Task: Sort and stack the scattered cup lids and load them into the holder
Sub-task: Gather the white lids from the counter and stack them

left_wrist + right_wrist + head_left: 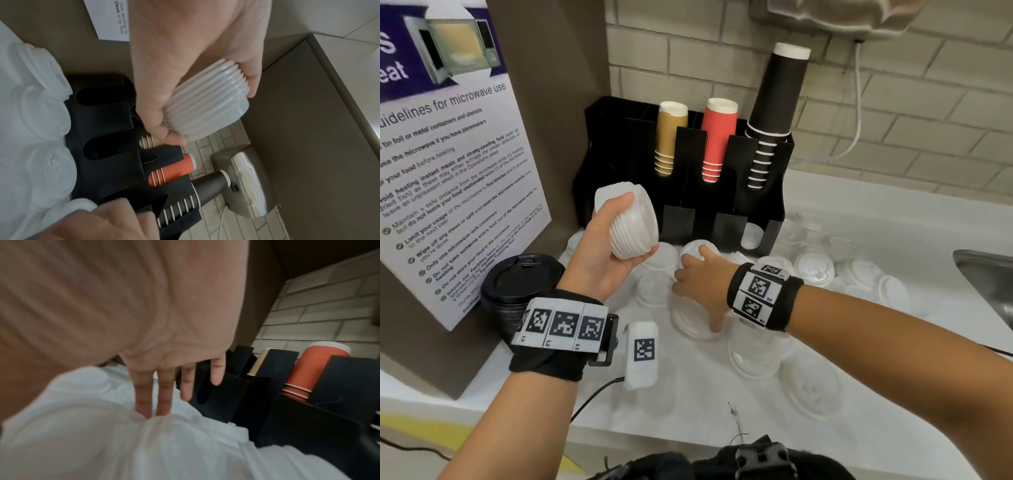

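The white table (688,404) is littered with loose lids (813,267) — most sorting remains, by my judgement. The black holder (763,161) carries three cup stacks; its front lid slots look nearly empty. The left hand (599,253) grips a nested lid stack (631,222) in front of the holder. The right hand (700,281), fingers straight, reaches onto a single lid (693,251) — not yet lifted.
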The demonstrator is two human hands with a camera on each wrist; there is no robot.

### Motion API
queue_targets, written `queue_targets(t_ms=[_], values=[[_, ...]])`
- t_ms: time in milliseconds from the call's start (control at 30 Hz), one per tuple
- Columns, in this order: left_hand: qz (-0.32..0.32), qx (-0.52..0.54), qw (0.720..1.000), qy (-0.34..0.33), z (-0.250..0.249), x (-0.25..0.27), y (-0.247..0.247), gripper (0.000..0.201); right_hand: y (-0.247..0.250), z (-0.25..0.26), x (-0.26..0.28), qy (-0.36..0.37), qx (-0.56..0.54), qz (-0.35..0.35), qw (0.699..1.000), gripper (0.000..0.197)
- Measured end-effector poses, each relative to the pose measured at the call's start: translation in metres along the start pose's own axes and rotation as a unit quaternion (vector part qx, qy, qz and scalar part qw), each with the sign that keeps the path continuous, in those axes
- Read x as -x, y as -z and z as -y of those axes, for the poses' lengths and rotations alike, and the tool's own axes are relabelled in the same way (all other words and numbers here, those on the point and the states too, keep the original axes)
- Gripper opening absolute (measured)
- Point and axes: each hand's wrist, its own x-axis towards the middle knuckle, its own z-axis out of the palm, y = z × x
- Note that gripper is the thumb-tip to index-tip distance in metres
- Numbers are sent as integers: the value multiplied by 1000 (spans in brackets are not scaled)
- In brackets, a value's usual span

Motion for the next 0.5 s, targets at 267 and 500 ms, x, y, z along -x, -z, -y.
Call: queue_targets(t_ms=[267,500], values=[[-13,1,999,-29,-10,-4,10,31,9,-37,28,-10,-475,-192,859,69],[19,-39,999,17,7,0,3,72,-3,-64,63,-100,-707,-349,606,61]])
